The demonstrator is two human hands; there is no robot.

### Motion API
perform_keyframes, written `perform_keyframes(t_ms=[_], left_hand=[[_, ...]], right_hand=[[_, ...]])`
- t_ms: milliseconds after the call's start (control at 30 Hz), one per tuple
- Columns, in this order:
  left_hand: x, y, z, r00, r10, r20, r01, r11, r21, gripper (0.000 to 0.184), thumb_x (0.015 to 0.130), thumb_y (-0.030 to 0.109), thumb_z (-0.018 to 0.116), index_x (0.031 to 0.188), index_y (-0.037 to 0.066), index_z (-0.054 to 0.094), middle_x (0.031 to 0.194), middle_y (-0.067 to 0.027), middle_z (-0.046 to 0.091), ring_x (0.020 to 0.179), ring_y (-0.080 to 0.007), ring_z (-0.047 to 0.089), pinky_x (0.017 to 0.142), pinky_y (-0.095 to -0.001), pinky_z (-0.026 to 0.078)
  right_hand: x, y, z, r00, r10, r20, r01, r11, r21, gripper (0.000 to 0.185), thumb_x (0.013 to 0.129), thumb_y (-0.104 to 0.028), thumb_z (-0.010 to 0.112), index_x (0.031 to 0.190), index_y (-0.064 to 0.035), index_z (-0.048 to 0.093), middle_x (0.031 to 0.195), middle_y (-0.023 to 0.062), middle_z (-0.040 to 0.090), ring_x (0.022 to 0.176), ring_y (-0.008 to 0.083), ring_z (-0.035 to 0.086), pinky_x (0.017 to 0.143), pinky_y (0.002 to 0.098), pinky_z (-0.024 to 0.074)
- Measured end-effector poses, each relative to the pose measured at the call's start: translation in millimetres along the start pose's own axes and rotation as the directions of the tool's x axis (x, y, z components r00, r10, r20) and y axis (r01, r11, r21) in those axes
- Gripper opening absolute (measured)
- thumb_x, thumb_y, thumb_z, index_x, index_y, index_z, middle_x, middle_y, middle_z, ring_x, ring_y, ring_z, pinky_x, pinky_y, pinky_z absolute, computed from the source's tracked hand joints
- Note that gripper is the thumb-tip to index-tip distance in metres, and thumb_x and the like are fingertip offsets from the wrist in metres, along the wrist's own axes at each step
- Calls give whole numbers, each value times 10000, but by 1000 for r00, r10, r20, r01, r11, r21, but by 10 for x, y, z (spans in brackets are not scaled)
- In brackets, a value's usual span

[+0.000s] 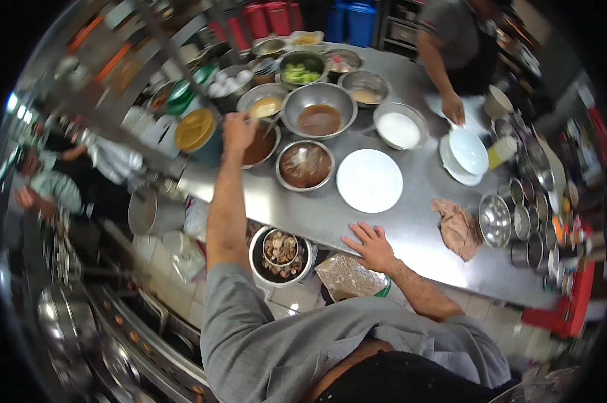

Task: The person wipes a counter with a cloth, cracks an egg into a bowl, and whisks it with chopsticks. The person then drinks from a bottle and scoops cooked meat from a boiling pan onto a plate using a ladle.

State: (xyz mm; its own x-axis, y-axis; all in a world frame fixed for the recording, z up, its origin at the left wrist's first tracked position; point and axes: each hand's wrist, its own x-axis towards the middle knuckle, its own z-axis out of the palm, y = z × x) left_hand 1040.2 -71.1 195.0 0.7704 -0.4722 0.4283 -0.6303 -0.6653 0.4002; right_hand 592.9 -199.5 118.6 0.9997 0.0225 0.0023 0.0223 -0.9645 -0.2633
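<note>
My left hand is closed at the rim of a metal bowl of brown sauce, gripping something thin like a utensil handle that I cannot make out fully. Fingers spread, my right hand rests at the near edge of the steel table. Between the hands are a bowl of brown food under clear plastic and a white plate. Behind them stands a large metal bowl with brown liquid. A yellow-lidded container is left of my left hand.
Across the table a co-worker's hand holds a white bowl. A brown cloth and an empty metal bowl lie at the right. Below the table edge stands a pot of mushroom-like pieces. Other people are at the far left.
</note>
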Motion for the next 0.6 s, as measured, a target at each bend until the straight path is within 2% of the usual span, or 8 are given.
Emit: perform_keyframes(t_ms=[133, 167, 233, 267, 367, 467, 500, 600], left_hand=[[743, -321, 259, 987, 139, -79, -123, 976, 181, 339, 746, 228, 608, 1048, 75, 607, 1063, -176, 565, 1023, -334, 513, 886, -426, 419], [935, -271, 175, 997, 40, 65, -53, 975, 216, 337, 748, 213, 604, 1059, 84, 607, 1064, -176, 576, 1019, -339, 520, 880, -431, 430], [1447, -902, 627, 967, 227, -116, -187, 942, 279, 335, 761, 197, 582, 1067, 61, 589, 1089, -156, 574, 1046, -336, 516, 870, -431, 445], [1399, -624, 494, 985, 127, -115, -82, 940, 332, 377, 757, 180, 576, 1110, 50, 556, 1104, -167, 559, 1053, -330, 512, 884, -418, 437], [2040, -1304, 922, 939, 331, -90, -283, 895, 346, 466, 697, 51, 553, 1162, 47, 517, 1144, -179, 529, 1067, -351, 495, 925, -422, 396], [2515, -1784, 1347, 939, 336, 72, -343, 932, 115, 502, 731, -35, 461, 1232, 1, 455, 1211, -220, 490, 1136, -380, 450, 978, -407, 354], [2602, -1752, 1375, 947, 12, 320, 26, 993, -114, 469, 791, -19, 421, 1260, -16, 421, 1224, -222, 494, 1154, -363, 453, 985, -389, 351], [2522, -1309, 1161, 928, 83, 363, -122, 989, 85, 474, 783, -31, 419, 1256, -24, 436, 1212, -216, 519, 1134, -313, 495, 963, -363, 372]], right_hand=[[-46, 68, 25, 999, 2, 44, -1, 1000, -18, 767, 663, -197, 692, 1342, -255, 342, 1427, 107, 242, 1301, 292, 237, 953, 494, 272], [-30, 80, 22, 996, -49, 70, 51, 998, -21, 766, 669, -197, 679, 1348, -262, 330, 1430, 104, 240, 1309, 288, 226, 952, 494, 274], [-20, 110, 18, 996, 28, 82, -27, 1000, -6, 719, 690, -179, 638, 1339, -263, 340, 1427, 104, 251, 1308, 284, 234, 940, 487, 286], [-20, 131, 57, 998, -22, 58, 21, 1000, 18, 704, 694, -166, 623, 1333, -259, 345, 1426, 107, 251, 1306, 282, 238, 936, 485, 289], [-33, 178, 179, 999, -36, -19, 36, 999, -7, 642, 713, -129, 577, 1308, -245, 367, 1419, 118, 257, 1294, 281, 254, 925, 473, 291], [-31, 172, 157, 997, -48, -55, 49, 999, 16, 609, 727, -133, 570, 1293, -242, 375, 1416, 115, 260, 1297, 277, 246, 928, 467, 287], [-24, 174, 143, 997, -61, -44, 63, 997, 47, 593, 737, -160, 581, 1288, -242, 377, 1417, 113, 257, 1298, 278, 242, 929, 468, 286], [-28, 185, 162, 996, -62, -57, 68, 992, 107, 588, 747, -225, 611, 1286, -245, 377, 1421, 109, 248, 1304, 280, 229, 935, 470, 281]])
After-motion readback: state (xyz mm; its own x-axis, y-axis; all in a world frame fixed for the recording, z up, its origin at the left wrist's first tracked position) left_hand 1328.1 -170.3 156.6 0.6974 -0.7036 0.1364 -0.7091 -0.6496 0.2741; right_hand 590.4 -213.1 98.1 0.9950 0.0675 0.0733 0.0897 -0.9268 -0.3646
